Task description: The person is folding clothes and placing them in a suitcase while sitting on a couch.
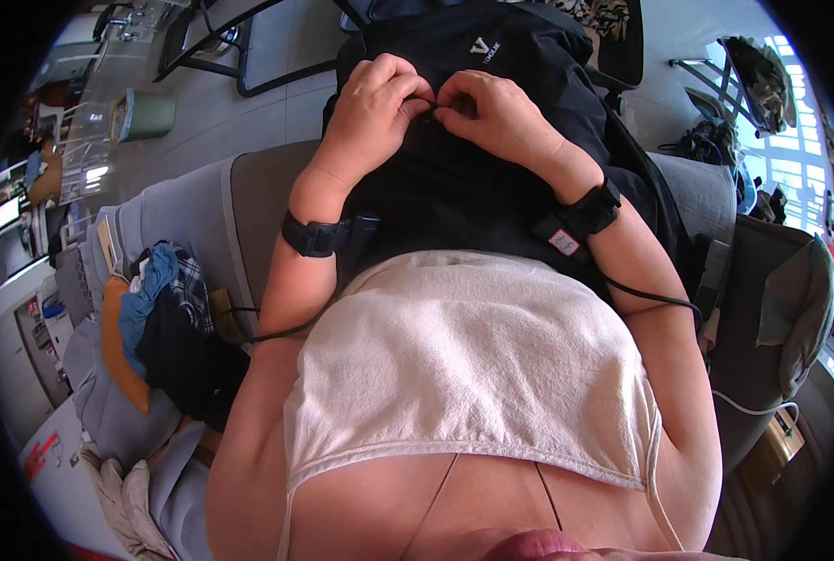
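Observation:
Black fabric, a garment or apron with a white printed logo, lies over my lap. Above it, my left hand and my right hand meet at the fingertips. Between them, thumbs and index fingers pinch a small dark bit, perhaps thread or an edge of the cloth; it is too small to tell. Each wrist wears a black strap with a small device, and the right one bears a sticker with writing. Black cables run along both forearms.
I sit on a grey sofa. Piled clothes and an orange cushion lie at the left. A green bin and a black metal frame stand on the tiled floor ahead. A white cable hangs at the right.

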Demonstrator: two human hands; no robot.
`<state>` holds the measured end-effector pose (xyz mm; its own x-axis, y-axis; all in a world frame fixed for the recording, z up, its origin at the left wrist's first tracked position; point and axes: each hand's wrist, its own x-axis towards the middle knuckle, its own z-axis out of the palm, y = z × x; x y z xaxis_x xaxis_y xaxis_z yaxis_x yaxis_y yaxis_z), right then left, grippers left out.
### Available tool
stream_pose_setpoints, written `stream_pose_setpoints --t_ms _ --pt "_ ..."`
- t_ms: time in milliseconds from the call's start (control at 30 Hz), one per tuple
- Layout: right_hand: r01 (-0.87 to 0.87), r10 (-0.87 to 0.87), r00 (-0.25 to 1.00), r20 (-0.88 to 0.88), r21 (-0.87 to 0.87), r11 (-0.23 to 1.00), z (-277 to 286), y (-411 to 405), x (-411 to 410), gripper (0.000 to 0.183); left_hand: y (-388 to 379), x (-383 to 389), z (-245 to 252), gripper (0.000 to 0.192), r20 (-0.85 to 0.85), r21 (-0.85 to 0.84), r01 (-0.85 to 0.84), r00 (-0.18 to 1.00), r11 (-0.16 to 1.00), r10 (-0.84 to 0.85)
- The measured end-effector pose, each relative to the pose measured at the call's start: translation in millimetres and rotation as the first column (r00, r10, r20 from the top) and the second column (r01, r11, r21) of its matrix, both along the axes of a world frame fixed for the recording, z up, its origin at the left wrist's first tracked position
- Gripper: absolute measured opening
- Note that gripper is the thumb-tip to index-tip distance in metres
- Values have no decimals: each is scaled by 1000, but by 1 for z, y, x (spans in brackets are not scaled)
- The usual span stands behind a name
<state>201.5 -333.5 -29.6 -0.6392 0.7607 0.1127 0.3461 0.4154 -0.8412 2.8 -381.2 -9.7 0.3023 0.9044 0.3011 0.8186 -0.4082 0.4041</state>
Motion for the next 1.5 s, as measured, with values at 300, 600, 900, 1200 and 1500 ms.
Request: stream_pose_setpoints --t_ms 300,600,900,1200,1500 --pt "11 -10 1000 18 -37 999 -4 3 1 22 -11 5 9 16 53 221 -46 998 974 35" --pt "9 -8 1000 12 -96 995 -2 5 3 22 -22 0 9 20 -93 128 -36 995 991 48" --pt "-8 9 1000 15 -102 995 -4 8 2 22 -22 6 10 24 -145 153 -31 988 988 54" --pt "6 -3 1000 22 -103 995 -5 7 2 23 -21 6 2 23 -146 214 -30 987 976 62" --pt "-13 3 998 -69 -137 990 -12 10 4 22 -15 4 -6 21 -18 241 -4 1000 971 9"
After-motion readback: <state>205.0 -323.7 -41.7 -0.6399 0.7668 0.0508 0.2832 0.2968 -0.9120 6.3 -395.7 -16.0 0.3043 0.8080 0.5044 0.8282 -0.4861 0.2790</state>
